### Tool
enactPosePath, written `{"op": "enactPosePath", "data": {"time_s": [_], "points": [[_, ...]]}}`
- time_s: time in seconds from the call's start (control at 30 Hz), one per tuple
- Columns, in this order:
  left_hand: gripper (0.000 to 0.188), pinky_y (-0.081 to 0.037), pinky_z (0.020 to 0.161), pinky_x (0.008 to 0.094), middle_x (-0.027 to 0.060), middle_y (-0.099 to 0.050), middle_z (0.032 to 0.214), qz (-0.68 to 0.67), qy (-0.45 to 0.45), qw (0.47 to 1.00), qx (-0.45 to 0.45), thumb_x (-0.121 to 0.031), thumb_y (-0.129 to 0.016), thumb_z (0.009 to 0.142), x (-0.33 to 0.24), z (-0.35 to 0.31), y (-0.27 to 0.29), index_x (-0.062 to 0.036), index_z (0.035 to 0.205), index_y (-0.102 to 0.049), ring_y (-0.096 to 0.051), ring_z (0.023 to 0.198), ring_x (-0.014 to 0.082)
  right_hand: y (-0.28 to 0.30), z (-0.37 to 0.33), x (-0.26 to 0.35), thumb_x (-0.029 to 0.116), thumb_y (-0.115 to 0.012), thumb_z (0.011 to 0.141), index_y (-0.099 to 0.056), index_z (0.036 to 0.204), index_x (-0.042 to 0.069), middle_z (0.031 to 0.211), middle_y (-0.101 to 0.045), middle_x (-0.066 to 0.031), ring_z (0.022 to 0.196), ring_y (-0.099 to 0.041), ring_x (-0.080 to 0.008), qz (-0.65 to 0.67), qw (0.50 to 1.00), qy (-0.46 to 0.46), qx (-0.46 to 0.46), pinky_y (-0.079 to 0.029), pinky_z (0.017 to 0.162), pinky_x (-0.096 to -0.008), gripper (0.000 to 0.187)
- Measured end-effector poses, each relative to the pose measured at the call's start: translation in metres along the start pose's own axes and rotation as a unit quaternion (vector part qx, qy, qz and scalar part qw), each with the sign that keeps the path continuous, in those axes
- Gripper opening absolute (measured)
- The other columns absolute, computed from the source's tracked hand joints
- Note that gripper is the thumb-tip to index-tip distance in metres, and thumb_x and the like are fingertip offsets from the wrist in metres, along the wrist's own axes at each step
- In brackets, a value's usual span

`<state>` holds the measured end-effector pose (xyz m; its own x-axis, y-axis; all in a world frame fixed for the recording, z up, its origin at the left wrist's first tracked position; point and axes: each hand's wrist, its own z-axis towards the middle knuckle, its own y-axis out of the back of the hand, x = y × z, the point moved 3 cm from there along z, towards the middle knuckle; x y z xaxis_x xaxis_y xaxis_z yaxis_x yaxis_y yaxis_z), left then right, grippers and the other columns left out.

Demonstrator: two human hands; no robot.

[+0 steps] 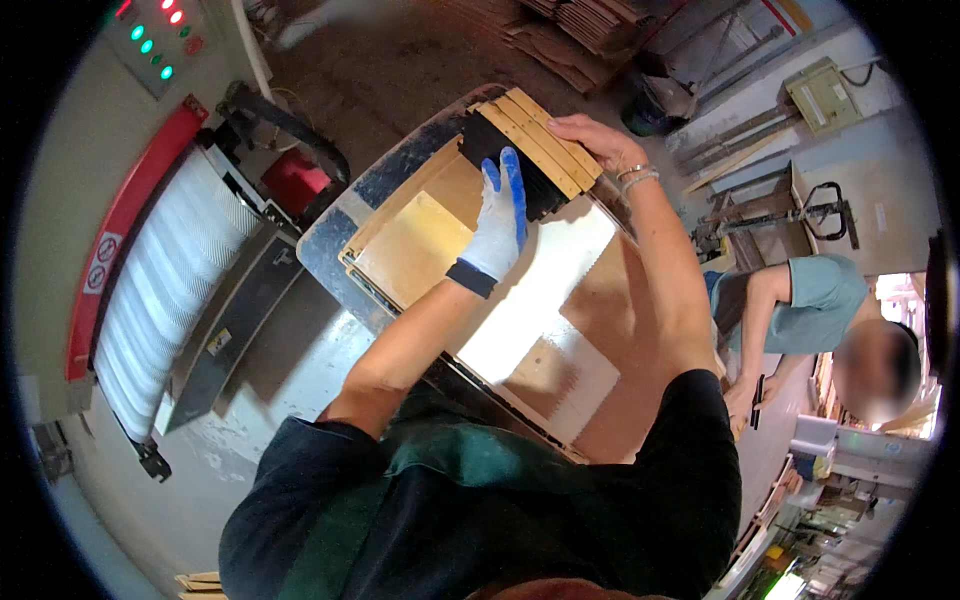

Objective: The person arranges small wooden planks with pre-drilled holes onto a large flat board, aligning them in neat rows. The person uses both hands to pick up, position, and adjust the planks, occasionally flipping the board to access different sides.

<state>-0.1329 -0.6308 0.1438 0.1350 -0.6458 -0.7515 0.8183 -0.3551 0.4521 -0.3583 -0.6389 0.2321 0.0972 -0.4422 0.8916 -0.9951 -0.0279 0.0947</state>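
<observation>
A stack of pale wooden slats point(535, 135) with dark sides stands at the far end of a board-topped surface. My left hand point(497, 215), in a white and blue glove, is upright with fingers stretched, its fingertips beside the stack's black side point(487, 150). It holds nothing. My bare right hand point(605, 142), with bracelets at the wrist, is at the stack's far right corner, its fingers along the edge; part of its grip is hidden. Nearer me lie a white sheet with a toothed edge point(545, 270) and a brown board point(625, 300). A pale board point(415, 245) lies left of my gloved hand.
At left stands a machine with a ribbed white roller point(170, 290), a red bar point(135, 240) and lit indicator lights point(145, 45). A person in a teal shirt point(825, 300) works close on the right. Stacked boards point(590, 25) lie on the floor beyond.
</observation>
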Motion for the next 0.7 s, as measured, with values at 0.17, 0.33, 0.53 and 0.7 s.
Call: {"op": "enactPosePath", "data": {"time_s": [0.17,0.33,0.53,0.7], "points": [[0.072,-0.033,0.120,0.0421,0.0332,-0.036,0.159,-0.026,0.039,0.999,-0.018,-0.032,-0.047,0.105,0.001,0.005,-0.012,0.0074,0.160,-0.022,-0.041,0.146,0.0421,0.011,0.005,0.010,0.041,-0.066,0.104,-0.071,0.129,0.001,0.104,-0.076,0.0010,0.089,-0.068,-0.0032,-0.107,0.993,0.030,-0.042,-0.057,0.076,-0.0218,0.047],[0.071,-0.049,0.106,0.0428,0.0298,-0.055,0.142,-0.138,0.028,0.990,0.016,-0.001,-0.065,0.095,0.000,-0.005,0.020,0.0046,0.157,-0.032,-0.060,0.122,0.0405,0.003,-0.001,0.022,0.060,-0.077,0.086,-0.051,0.150,0.000,0.133,-0.066,-0.0176,0.117,-0.065,-0.0226,-0.326,0.931,0.038,-0.163,-0.053,0.100,-0.0337,0.092],[0.064,-0.054,0.098,0.0350,0.0205,-0.060,0.138,-0.133,0.042,0.987,0.075,-0.008,-0.075,0.094,0.047,-0.011,0.005,0.0021,0.150,-0.044,-0.063,0.119,0.0268,-0.089,-0.016,0.054,0.062,-0.088,0.065,-0.017,0.165,0.002,0.150,-0.048,-0.0320,0.135,-0.053,-0.0448,-0.606,0.760,0.005,-0.237,-0.045,0.113,-0.0448,0.136],[0.054,-0.055,0.097,0.0356,0.0180,-0.062,0.134,-0.258,0.061,0.962,0.070,-0.004,-0.072,0.096,0.037,-0.013,0.012,0.0022,0.145,-0.049,-0.064,0.116,0.0255,-0.079,-0.011,0.045,0.040,-0.090,0.061,-0.020,0.164,0.005,0.135,-0.055,-0.0321,0.125,-0.057,-0.0476,-0.575,0.779,-0.003,-0.251,-0.050,0.105,-0.0489,0.129]]}}
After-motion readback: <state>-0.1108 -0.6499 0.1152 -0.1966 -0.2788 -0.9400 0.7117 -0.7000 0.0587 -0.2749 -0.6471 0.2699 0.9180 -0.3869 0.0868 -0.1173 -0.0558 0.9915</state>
